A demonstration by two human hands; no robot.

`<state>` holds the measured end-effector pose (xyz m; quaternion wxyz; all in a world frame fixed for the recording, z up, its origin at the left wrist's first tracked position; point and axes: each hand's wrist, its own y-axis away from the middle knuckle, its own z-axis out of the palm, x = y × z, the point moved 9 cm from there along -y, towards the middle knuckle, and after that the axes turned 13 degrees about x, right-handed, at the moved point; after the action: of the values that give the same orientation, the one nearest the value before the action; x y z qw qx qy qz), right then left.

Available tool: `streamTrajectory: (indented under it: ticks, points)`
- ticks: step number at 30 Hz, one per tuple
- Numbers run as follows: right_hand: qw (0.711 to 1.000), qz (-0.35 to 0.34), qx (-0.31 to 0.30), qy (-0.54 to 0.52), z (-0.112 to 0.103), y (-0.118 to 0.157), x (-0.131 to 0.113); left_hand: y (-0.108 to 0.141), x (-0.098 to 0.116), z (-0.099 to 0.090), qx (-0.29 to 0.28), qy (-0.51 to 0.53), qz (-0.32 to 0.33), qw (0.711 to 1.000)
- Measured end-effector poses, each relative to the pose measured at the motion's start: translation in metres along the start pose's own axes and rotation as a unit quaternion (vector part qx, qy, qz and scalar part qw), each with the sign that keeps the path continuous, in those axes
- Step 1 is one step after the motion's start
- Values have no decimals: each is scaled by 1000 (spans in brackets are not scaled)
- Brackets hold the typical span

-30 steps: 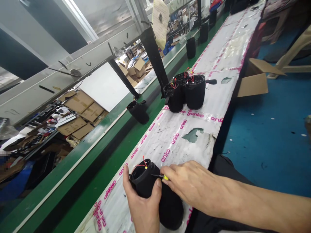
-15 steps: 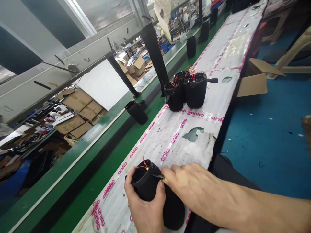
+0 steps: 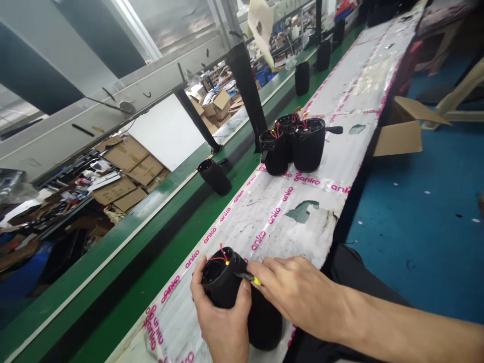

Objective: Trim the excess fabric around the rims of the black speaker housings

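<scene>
A black fabric-covered cylindrical housing [image 3: 265, 322] leans at a slant on the bench, its open end toward the upper left. Thin red wires with a small yellow piece stick out of that opening. My left hand [image 3: 223, 317] is wrapped round the housing near its rim, thumb on the near side. In my right hand [image 3: 291, 282] is a small tool with a grey metal tip and a yellow handle [image 3: 257, 281]. Its tip touches the fabric just below the rim, close to my left thumb. My fingers hide most of the tool, so its exact kind is unclear.
Three similar black housings [image 3: 308, 151] with red wires stand together farther up the white-wrapped bench [image 3: 257, 212]. Another housing [image 3: 215, 177] tilts on the green conveyor [image 3: 162, 237], with several more beyond. A cardboard box [image 3: 399, 136] is right of the bench.
The view has shifted slightly. Both hands stay on the housing; the tool's tip remains at the rim, with a little more of the tool showing.
</scene>
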<state>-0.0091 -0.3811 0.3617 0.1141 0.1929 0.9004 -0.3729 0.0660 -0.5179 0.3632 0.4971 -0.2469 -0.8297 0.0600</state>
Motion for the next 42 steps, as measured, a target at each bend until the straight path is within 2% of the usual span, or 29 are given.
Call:
streamTrajectory:
  ticks: [3, 5, 8, 13, 16, 24, 32, 37, 42]
  points:
    - [996, -5, 62, -63, -18, 4, -5, -5, -33, 5, -27, 73, -122, 989]
    - [995, 31, 56, -70, -25, 3, -1, -7, -51, 6, -34, 107, -172, 979]
    - [998, 60, -13, -30, -17, 1, 5, -11, -52, 3, -40, 135, -130, 981]
    - [997, -8, -74, 23, 5, -7, -1, -8, -47, -1, -41, 171, -99, 979]
    - [994, -57, -79, 46, 9, -13, -8, -7, -45, -2, -47, 169, -94, 980]
    - [984, -122, -86, 102, 6, -23, -13, -4, -28, -5, -46, 128, -50, 989]
    - [961, -210, -75, 166, 2, -25, -6, -7, -23, 4, -109, 144, -47, 982]
    - [952, -219, -73, 200, 1, -23, -3, -6, -20, 13, -156, 141, -27, 977]
    - [949, -226, -99, 195, 7, -22, -2, -6, -22, 17, -170, 143, -26, 975]
